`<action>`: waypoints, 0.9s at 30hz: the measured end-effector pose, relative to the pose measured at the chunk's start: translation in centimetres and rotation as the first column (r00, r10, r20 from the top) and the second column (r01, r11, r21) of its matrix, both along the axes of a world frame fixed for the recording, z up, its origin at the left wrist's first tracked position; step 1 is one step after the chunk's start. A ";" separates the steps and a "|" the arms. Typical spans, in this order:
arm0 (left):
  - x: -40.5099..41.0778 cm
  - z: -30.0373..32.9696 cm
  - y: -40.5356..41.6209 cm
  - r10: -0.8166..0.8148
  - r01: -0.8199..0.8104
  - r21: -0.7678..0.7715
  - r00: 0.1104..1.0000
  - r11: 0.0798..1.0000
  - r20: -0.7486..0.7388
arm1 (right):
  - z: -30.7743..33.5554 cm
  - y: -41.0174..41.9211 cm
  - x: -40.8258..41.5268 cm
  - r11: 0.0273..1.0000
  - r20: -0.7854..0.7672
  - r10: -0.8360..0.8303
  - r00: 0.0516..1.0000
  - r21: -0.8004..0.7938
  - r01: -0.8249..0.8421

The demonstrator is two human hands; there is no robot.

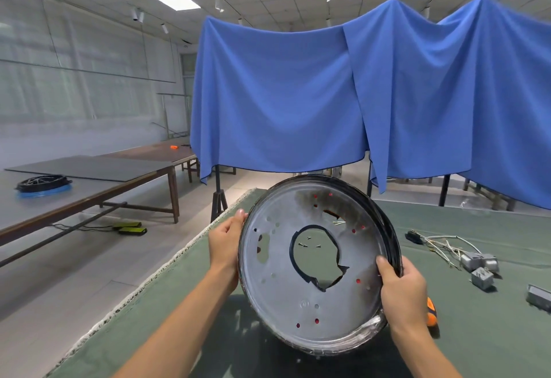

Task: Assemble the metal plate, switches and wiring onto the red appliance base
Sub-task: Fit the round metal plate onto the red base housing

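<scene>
Head view: I see one round metal plate (316, 261) held up tilted above the green table (465, 333), its face toward me. My left hand (225, 246) grips the plate's left rim, thumb on the front edge, fingers curled behind. My right hand (402, 291) grips the lower right rim, thumb over the front and fingers wrapped round the dark edge. The plate has one large ragged central opening and many small holes; red shows through several of them, so the red base seems to sit behind it, though I cannot tell how they join. On the table to the right I count three grey switch blocks (480, 267) with one tangle of pale wires (441, 243) and one grey piece (539, 298) at the frame edge. One orange-handled tool (431, 313) peeks from behind my right hand.
</scene>
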State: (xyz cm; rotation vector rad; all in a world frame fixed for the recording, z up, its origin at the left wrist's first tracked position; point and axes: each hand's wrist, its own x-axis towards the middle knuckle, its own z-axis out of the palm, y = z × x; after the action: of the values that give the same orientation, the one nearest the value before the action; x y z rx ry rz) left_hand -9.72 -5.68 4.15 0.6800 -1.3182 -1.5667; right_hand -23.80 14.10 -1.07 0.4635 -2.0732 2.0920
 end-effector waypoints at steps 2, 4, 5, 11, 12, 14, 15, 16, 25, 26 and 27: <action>0.0 -0.3 -0.1 -0.021 0.021 0.041 1.000 0.999 -0.008 | 0.0 -0.1 0.0 1.000 0.011 0.003 1.000 0.018 -0.003; 0.0 -0.4 0.1 -0.041 0.043 0.073 0.999 0.996 -0.026 | 0.0 -0.1 0.0 1.000 0.018 0.003 1.000 0.031 -0.004; 0.0 -0.4 0.2 -0.045 0.048 0.082 0.998 0.995 -0.036 | 0.0 -0.1 0.0 0.999 0.022 -0.001 1.000 0.037 0.001; 0.6 0.0 1.3 -0.259 0.270 0.089 0.959 0.959 -0.115 | -0.2 -0.2 0.1 0.997 0.068 -0.025 0.997 0.077 0.019; 0.8 -0.1 1.4 -0.287 0.295 0.068 0.952 0.953 -0.106 | -0.2 -0.2 0.1 0.996 0.074 -0.024 0.997 0.084 0.018; 1.2 -0.3 1.5 -0.357 0.359 0.016 0.931 0.933 -0.081 | -0.1 -0.1 0.1 0.995 0.087 -0.030 0.996 0.094 0.022; 1.5 -0.3 1.7 -0.396 0.396 -0.023 0.917 0.918 -0.051 | -0.1 -0.1 0.1 0.994 0.094 -0.040 0.995 0.102 0.030; 1.6 -0.3 1.7 -0.427 0.425 -0.067 0.904 0.903 -0.012 | 0.0 -0.1 0.1 0.993 0.105 -0.048 0.993 0.108 0.037; 1.3 0.0 0.9 -0.413 0.430 -0.173 0.902 0.886 0.124 | 0.3 0.1 0.1 0.984 0.068 -0.092 0.993 0.161 0.080; 1.4 0.0 0.8 -0.414 0.433 -0.173 0.900 0.885 0.134 | 0.4 0.1 0.1 0.985 0.064 -0.087 0.994 0.156 0.077; 1.4 0.1 0.8 -0.418 0.440 -0.170 0.896 0.882 0.149 | 0.5 0.1 0.1 0.987 0.061 -0.074 0.995 0.147 0.064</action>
State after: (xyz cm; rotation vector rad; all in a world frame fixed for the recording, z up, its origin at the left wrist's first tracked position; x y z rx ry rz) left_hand -8.27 -4.90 4.28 0.3614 -1.7730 -1.7274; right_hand -23.75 14.23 -0.53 0.3405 -2.2547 1.9526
